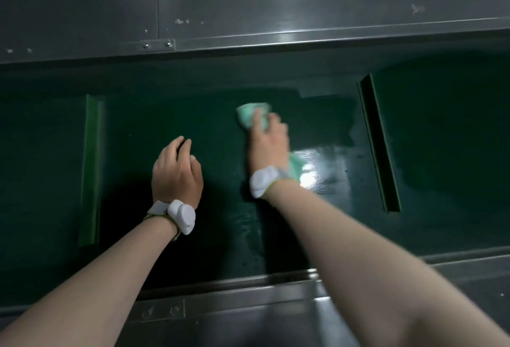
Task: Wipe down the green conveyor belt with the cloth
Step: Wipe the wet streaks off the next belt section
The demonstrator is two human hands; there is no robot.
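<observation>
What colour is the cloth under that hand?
Pale mint green, lighter than the dark green belt; the cloth shows in the head view.

A pale green cloth (252, 115) is pressed onto the dark green conveyor belt (220, 93) by the right hand (266, 144), w/ a wet sheen beside it, while the left hand (176, 171) is rested nearby, fingers loosely curled, btwn two raised cleats (91, 170).

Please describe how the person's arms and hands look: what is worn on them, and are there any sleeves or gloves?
Both forearms are bare, with no sleeves in view, and both hands, the left hand and the right hand, are without gloves. Each wrist carries a white rounded device on a pale band: the left wrist device and the right wrist device. No markings are readable on them.
</observation>
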